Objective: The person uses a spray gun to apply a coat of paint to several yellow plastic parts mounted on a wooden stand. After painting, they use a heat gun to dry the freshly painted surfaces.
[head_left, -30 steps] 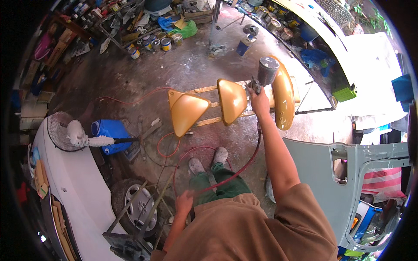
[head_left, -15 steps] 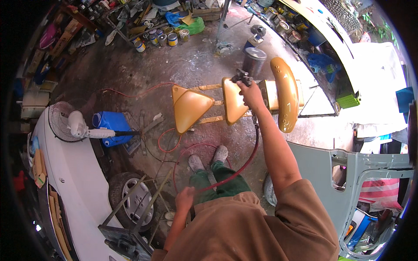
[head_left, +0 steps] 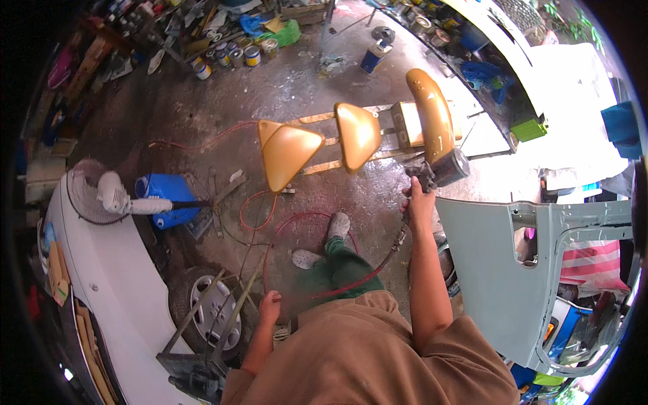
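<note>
My right hand (head_left: 421, 202) is closed around the handle of a spray gun (head_left: 420, 177) with a dark cup (head_left: 452, 167), just on the near side of a curved gold fender (head_left: 433, 121). From the gun's handle a red air hose (head_left: 351, 282) sags across my legs to my left hand (head_left: 270, 307), which is closed on it at my left side. Two gold triangular panels, one on the left (head_left: 291, 154) and one in the middle (head_left: 358, 138), rest on a tape-covered rack (head_left: 317, 167). A box (head_left: 407, 125) sits on the rack beside the fender.
A fan (head_left: 111, 192), a blue jug (head_left: 169, 196) and a white car panel (head_left: 111, 270) are on the left. A metal frame (head_left: 253, 277) stands by a wheel (head_left: 212, 310). To the right is a grey body panel (head_left: 486, 256). Hose loops (head_left: 260, 210) and paint cans (head_left: 252, 56) lie on the floor.
My right hand has drawn the spray gun from over the middle panel nearer to me and to the right, beside the fender's near end. My feet have shifted; the left hand still grips the hose.
</note>
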Demonstrator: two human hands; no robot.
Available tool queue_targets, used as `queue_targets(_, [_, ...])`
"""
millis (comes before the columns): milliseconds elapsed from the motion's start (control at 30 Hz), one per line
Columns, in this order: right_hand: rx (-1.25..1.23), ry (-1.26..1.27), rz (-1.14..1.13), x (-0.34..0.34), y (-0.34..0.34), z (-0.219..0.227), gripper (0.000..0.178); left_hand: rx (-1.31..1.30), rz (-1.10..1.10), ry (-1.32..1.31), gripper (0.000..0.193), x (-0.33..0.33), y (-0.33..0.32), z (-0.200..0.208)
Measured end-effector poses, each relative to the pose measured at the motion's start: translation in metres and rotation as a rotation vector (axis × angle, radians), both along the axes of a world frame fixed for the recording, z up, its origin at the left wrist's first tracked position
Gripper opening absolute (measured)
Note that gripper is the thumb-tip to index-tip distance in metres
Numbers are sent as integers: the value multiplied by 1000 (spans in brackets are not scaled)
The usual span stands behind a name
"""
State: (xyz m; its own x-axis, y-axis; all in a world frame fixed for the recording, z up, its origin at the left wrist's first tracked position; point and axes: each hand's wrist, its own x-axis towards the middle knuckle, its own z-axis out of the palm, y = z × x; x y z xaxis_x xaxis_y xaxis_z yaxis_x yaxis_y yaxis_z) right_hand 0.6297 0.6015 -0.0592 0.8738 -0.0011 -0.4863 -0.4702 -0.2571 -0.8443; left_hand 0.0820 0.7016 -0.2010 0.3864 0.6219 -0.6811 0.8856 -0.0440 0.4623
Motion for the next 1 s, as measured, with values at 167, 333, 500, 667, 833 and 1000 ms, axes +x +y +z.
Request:
queue_targets(167, [-38,-91,170,-58,-3,5,34,-125,-190,-47,43,33,16,-2])
queue_targets(333, [75,-210,301,-129,29,-36,31,-750,220,-595,45,195,-3,6])
queue_targets(500, [89,-401,391,-163,62,-84,25,-1237,669,-689,53,285,-9,6])
queue_targets(667, [-2,-178,494,-163,59,-104,36,-1263,903,-703,48,307,1,28])
queue_targets(833, [-283,-305,783,-166,57,-126,44,-1313,963,-845,51,301,-17,-38])
queue_targets(1000, [-200,-262,791,-123,67,-120,48,-1341,996,-885,46,343,-12,-42])
